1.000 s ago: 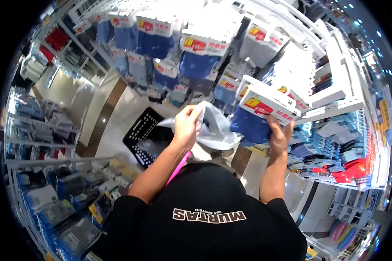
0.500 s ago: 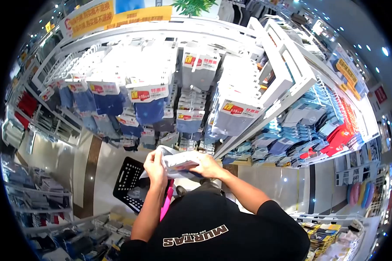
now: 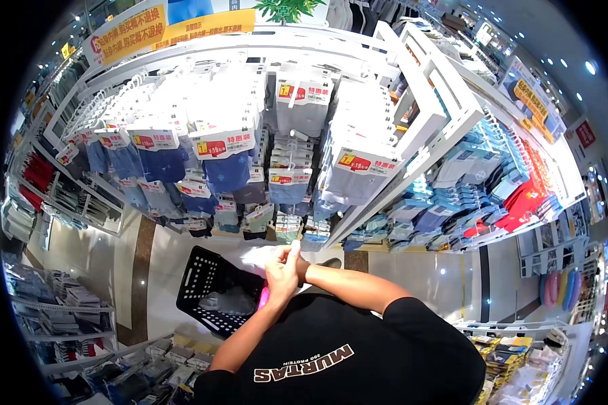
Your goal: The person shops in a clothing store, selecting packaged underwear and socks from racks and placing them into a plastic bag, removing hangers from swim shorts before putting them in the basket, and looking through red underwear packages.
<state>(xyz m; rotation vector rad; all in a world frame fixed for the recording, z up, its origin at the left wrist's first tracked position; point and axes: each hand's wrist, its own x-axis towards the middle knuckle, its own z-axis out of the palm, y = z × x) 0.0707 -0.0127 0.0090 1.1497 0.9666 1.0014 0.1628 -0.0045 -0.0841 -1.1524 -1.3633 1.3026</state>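
My left hand [image 3: 282, 271] is closed in front of my body, its thumb raised. A pale, whitish pack [image 3: 255, 256], seemingly a garment on a printed card, sticks out to the left from under its fingers. My right hand [image 3: 304, 269] crosses in from the right and meets the left one; its fingers are mostly hidden behind it. Below and to the left stands a black perforated shopping basket [image 3: 199, 287] with a pink handle [image 3: 263, 297]. A clear plastic bag or wrap [image 3: 230, 301] lies inside the basket.
Ahead, a white rack [image 3: 304, 50] carries several rows of carded garments [image 3: 226, 158] on hooks. To the right hang light-blue packs [image 3: 473, 165] and red ones [image 3: 520, 202]. Shelves of packaged goods [image 3: 125, 374] stand close behind at lower left, and yellow packs [image 3: 503, 364] at lower right.
My hands have come together, the right one moving left and the left one slightly right. The pack, earlier spread between both hands, now shows only at the left. More of the basket is visible.
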